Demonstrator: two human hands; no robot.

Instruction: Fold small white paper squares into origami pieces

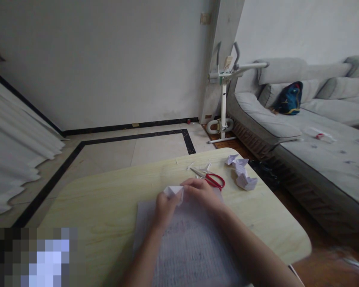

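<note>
Both my hands meet over a small folded white paper piece (pixel 174 192) near the middle of a light wooden table (pixel 107 199). My left hand (pixel 164 207) pinches the paper's near left side, fingers closed on it. My right hand (pixel 202 193) presses and grips its right side with curled fingers. Under my forearms lies a lined sheet of paper (pixel 191 247) with faint writing. Red-handled scissors (pixel 211 178) lie just beyond my right hand.
Several folded white paper shapes (pixel 242 173) and small paper scraps (pixel 197 165) sit at the table's far right. A grey sofa (pixel 317 131) with a blue backpack (pixel 288 99) stands to the right, a white exercise machine (pixel 224 99) behind, and white curtains (pixel 14 151) at left.
</note>
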